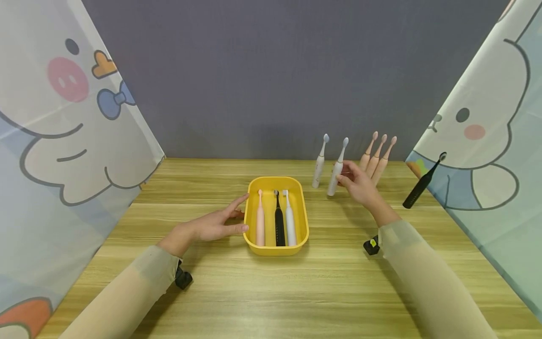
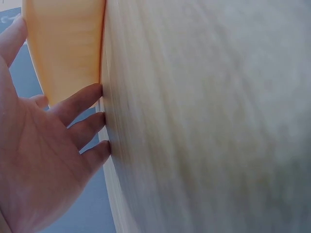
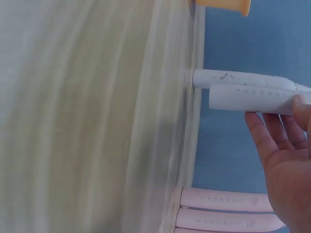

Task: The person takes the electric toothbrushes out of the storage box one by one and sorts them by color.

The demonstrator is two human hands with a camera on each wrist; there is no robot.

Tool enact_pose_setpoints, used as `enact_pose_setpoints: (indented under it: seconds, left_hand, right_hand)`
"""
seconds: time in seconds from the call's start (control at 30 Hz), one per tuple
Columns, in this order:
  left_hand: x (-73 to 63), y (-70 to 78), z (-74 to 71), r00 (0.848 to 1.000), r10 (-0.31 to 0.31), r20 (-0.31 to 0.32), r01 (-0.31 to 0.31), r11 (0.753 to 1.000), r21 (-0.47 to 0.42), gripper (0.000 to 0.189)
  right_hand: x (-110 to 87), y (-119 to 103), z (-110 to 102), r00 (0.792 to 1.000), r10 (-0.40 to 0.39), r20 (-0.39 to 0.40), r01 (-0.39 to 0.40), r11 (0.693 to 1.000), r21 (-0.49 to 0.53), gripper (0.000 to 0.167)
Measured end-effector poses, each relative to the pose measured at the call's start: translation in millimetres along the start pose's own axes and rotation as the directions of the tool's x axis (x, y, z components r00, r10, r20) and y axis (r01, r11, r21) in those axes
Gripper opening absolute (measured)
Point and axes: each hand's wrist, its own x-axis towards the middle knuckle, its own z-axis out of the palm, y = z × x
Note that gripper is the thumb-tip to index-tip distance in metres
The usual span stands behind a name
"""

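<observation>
My right hand [image 1: 360, 184] pinches a white electric toothbrush [image 1: 336, 175] between thumb and fingers, brush head up. In the right wrist view that toothbrush [image 3: 250, 99] has its lower end a little off the tabletop. A second white toothbrush [image 1: 318, 169] stands upright just to its left. The left hand [image 1: 215, 225] rests against the left side of a yellow tray [image 1: 275, 251], fingers extended; the left wrist view has them along the tray's outer wall [image 2: 68, 53]. Inside lie a pink toothbrush [image 1: 260, 226], a black toothbrush [image 1: 279, 225] and a white toothbrush [image 1: 290, 226], side by side.
Behind the right hand stand three pink toothbrushes [image 1: 373, 164] in a row. Farther right a black toothbrush [image 1: 417, 190] stands upright near the right cartoon-print panel [image 1: 487, 127]. A grey panel [image 1: 271, 84] closes off the back of the wooden table [image 1: 271, 296].
</observation>
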Motion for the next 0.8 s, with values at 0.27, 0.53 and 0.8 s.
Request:
enact_pose_setpoints:
  seconds: [0.27,0.53,0.8]
  left_hand:
    - [1.7,-1.6,0.9,1.000,0.007,-0.003,-0.007,1.000,0.002,0.101]
    - [0.9,0.4,0.3,1.000,0.008,0.001,-0.008,1.000,0.012,0.100]
    - [0.7,2.6,0.1,1.000,-0.010,-0.001,0.010,1.000,0.010,0.101]
  right_hand:
    - [22.0,7.9,2.2,0.999,0.034,-0.020,-0.034,0.999,-0.009,0.049]
    - [36.4,15.9,10.9,0.998,0.043,-0.039,-0.042,0.999,0.017,0.048]
    - [44.0,22.6,18.1,0.998,0.045,-0.051,-0.045,0.999,0.002,0.046]
